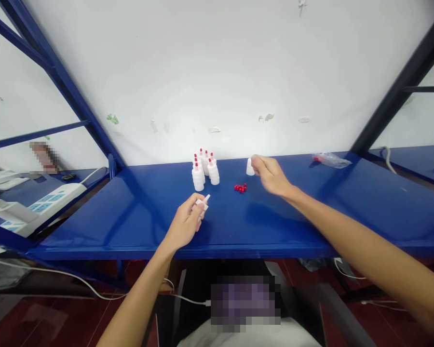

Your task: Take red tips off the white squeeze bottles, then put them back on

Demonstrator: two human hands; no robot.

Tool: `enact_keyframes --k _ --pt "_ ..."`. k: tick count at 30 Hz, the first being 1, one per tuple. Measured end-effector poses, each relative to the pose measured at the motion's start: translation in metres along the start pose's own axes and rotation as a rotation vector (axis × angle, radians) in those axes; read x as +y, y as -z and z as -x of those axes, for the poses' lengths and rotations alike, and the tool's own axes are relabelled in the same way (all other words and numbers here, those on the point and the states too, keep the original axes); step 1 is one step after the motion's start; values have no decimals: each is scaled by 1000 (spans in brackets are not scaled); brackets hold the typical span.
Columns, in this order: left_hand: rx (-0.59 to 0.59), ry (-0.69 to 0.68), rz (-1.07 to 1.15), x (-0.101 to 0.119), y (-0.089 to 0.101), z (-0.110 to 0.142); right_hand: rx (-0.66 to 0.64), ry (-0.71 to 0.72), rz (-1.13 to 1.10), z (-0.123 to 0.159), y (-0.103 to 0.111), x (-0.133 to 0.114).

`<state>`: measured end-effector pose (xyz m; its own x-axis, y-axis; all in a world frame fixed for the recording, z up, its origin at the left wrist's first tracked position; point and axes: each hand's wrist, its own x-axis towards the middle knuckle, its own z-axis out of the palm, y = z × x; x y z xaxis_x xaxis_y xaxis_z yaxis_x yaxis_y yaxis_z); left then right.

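Near the front of the blue table, my left hand [188,218] is wrapped round a small white squeeze bottle [202,204]. Its pointed nozzle is bare and tilts up to the right; the fingers hide most of its body. Farther back, my right hand [271,174] is closed, fingertips pinched at the upper edge of a small white tapered cup [250,168]. Between the hands lies a little cluster of red caps [240,188]. Several white bottles [198,179] with red-tipped nozzles stand upright in a group behind my left hand.
A clear plastic bag [332,160] with something red inside lies at the table's back right. Blue frame posts rise at both sides, with a white wall behind. White power strips [52,205] and cables sit on the left.
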<state>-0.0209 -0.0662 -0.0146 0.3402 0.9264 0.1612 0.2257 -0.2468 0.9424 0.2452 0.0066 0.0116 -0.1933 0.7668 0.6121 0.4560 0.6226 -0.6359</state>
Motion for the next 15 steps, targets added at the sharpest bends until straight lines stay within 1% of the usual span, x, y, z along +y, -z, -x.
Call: enact_keyframes --k 1,3,5,6,8,13,15 --pt "32 0 -34 -1 1 1 -57 -4 105 -2 6 7" --pt "59 -33 -151 -1 -1 3 -231 -32 263 -4 11 20" --pt "48 -95 -299 1 -3 4 -398 -71 375 -4 8 30" --pt "40 -121 -361 3 -4 4 -450 -84 410 -3 6 33" --pt "21 -140 -433 7 -5 3 -483 -91 444 -4 2 39" --pt "-16 -105 -499 13 -7 -2 -413 -94 479 -8 5 49" --pt "-1 -115 -530 13 -9 -4 -428 -115 481 -10 8 50"
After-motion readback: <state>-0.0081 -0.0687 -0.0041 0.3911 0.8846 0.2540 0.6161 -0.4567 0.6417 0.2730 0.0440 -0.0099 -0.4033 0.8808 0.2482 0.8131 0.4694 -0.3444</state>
